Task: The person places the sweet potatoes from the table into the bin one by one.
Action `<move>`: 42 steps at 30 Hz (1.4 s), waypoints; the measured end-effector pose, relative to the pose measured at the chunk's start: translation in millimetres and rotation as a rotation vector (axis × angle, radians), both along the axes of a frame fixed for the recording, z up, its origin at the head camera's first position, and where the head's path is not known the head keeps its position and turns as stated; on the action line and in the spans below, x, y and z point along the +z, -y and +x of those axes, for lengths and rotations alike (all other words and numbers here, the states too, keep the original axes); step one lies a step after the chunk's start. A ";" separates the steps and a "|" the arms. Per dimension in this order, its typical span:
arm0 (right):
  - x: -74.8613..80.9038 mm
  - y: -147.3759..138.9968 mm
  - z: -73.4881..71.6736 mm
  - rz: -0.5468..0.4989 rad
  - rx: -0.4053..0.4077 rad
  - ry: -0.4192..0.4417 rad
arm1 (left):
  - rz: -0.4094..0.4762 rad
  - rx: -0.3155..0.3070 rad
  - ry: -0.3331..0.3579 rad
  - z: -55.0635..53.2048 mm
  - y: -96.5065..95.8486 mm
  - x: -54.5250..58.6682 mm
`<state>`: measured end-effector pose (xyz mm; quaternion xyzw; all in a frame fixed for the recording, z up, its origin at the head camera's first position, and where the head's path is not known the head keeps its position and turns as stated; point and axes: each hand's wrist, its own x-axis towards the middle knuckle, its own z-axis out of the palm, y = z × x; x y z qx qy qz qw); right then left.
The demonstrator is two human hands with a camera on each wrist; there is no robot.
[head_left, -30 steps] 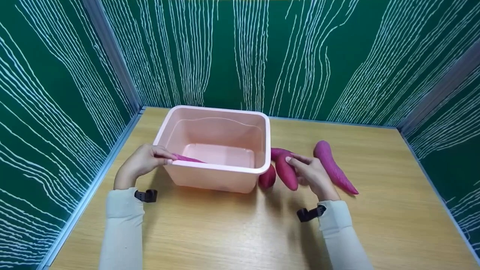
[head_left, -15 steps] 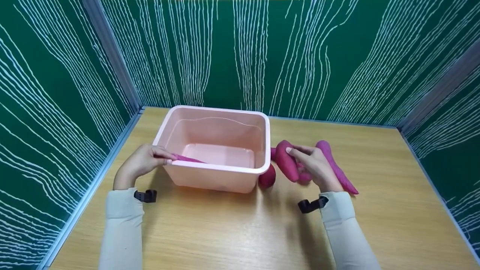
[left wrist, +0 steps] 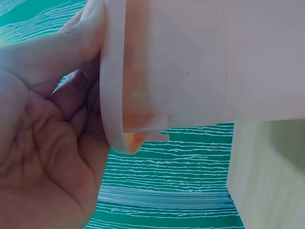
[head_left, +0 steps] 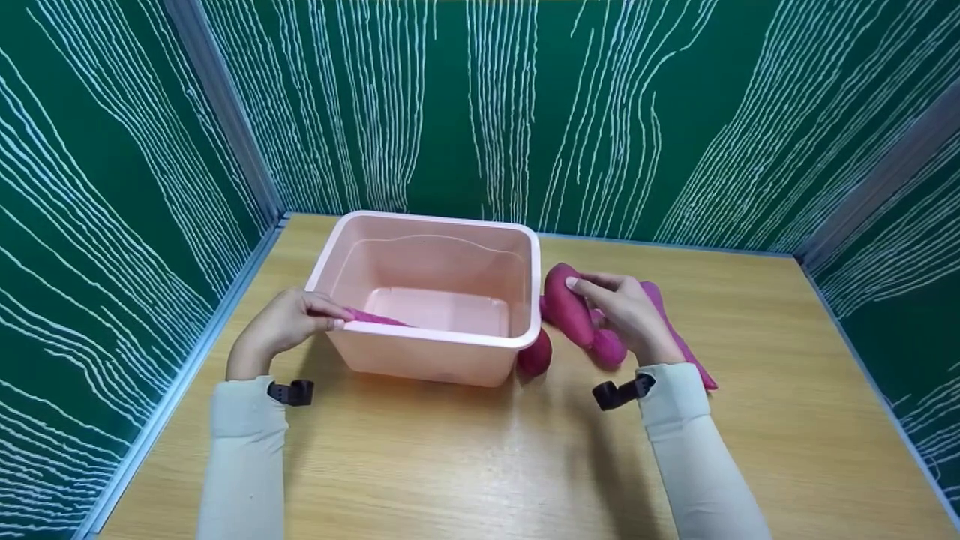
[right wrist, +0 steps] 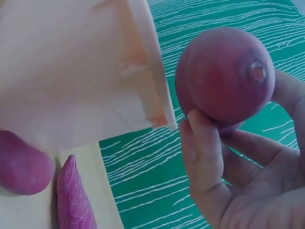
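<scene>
My left hand (head_left: 289, 326) pinches the rim of a pale pink plastic bin (head_left: 420, 356) at its front left corner; the left wrist view shows the thumb on the outer side of the rim (left wrist: 112, 71). Part of a pink sweet potato (head_left: 373, 318) shows inside the bin beside those fingers, the rest hidden by the front wall. My right hand (head_left: 626, 307) holds a reddish sweet potato (head_left: 568, 307), raised just right of the bin. Its rounded end with a stem scar faces the right wrist camera.
More sweet potatoes lie right of the bin: a dark red one (head_left: 535, 354) against its wall, a pink one (head_left: 608, 349) below the right hand, and a long one (head_left: 684, 345) partly behind the hand. Green panels (head_left: 450, 112) with white lines enclose the wooden table (head_left: 450, 465).
My right hand has lifted the sweet potato up and away from the front of the table, uncovering the pink one beneath. My left hand and the bin have stayed in place.
</scene>
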<state>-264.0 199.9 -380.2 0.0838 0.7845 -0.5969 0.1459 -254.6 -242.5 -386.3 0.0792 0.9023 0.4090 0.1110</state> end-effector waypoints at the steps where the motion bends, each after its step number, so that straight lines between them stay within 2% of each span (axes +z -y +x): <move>1: 1.1 0.8 -0.9 -0.005 0.002 0.001 | 0.000 0.001 0.000 0.1 0.2 -0.1; 16: 14.8 15.0 -13.4 -0.066 0.057 0.012 | -0.003 0.011 0.000 0.0 -0.9 0.5; 22: 18.2 21.4 -18.1 -0.090 0.061 0.044 | -0.006 0.010 0.004 -0.4 -1.3 -1.0; 29: 22.1 29.9 -25.8 -0.070 0.094 0.040 | -0.005 0.034 0.036 -1.0 -2.3 0.5; 42: 30.0 47.7 -37.5 -0.026 0.123 -0.003 | -0.003 0.017 0.018 0.8 -1.0 1.4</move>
